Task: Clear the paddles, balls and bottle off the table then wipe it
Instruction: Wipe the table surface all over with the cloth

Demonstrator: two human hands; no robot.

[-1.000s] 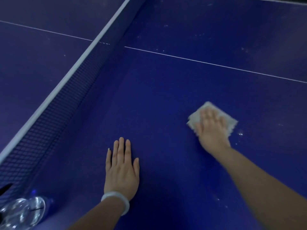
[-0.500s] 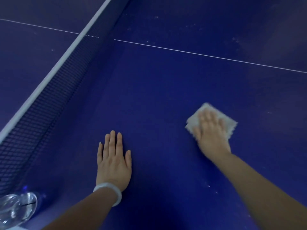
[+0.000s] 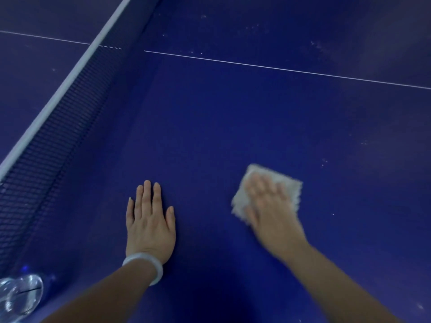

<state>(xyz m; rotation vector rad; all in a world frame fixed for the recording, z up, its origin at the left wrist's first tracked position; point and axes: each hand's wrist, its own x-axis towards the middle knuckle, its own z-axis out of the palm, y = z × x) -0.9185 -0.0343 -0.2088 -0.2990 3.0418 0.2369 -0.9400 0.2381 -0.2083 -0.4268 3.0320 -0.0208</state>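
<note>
wiping | cloth (image 3: 268,190) pressed flat under right hand (image 3: 270,206), fingers spread | left hand (image 3: 149,220) flat on table (image 3: 210,127), nothing held | even pressure and overlapping strokes advised

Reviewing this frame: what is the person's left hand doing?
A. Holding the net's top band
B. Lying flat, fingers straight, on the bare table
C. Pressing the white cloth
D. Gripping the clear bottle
B. The left hand lies flat on the blue table with straight fingers, apart from the clear bottle at the lower-left corner, while the right hand presses the white cloth.
</note>
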